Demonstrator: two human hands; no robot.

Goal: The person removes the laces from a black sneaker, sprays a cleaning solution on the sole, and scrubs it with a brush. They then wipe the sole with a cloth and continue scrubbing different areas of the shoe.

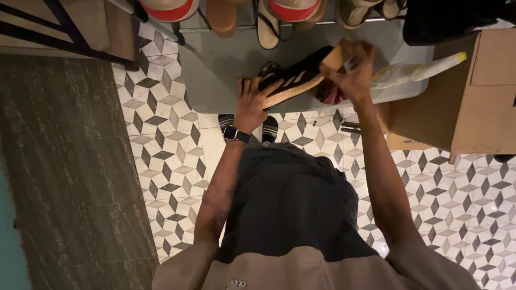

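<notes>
Sneaker (293,78), black with a tan sole, sits gripped at both ends by left hand (252,102) and right hand (352,67), held above the shoe rack (236,24).

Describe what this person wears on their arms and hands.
Both arms are bare from short beige sleeves down. The left hand has a dark smartwatch with a black band at the wrist. The right hand wears no glove or watch, and no rings can be made out on the fingers.

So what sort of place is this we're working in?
Likely a home entryway or shoe storage corner: a shoe rack with sandals, patterned floor tiles, a cardboard box, and both hands holding a black sneaker.
</notes>
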